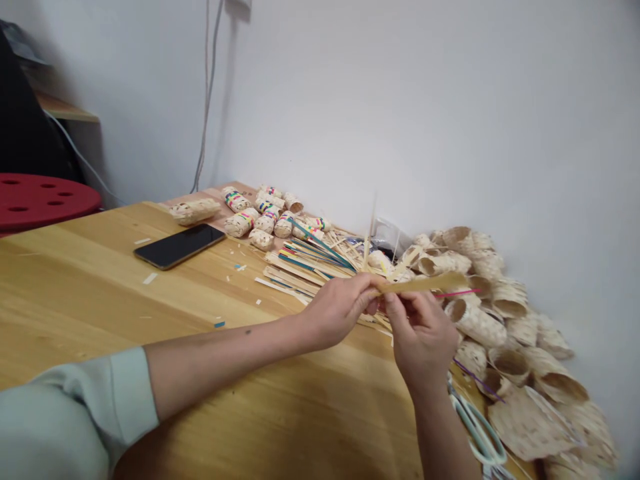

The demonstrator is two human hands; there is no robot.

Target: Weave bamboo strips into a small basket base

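My left hand (340, 310) and my right hand (420, 330) meet above the wooden table (100, 287), fingers pinched together. A flat pale weaving strip (425, 283) sticks out from between them toward the right, and a thin pink strand (457, 293) lies just past it. The fingers hide whatever small piece may be at the strip's near end. Close to my right hand, a heap of woven pale tubes (475, 320) rises against the wall. Behind my left hand lie bundled loose strips (305, 263), some dyed blue and green.
Several woven rolls with coloured bands (255, 217) stand at the table's far end. A black smartphone (179, 245) lies to the left, with small scraps scattered nearby. Pale green-handled scissors (475, 427) lie below my right wrist. A red stool (40, 203) stands beyond the table's left edge.
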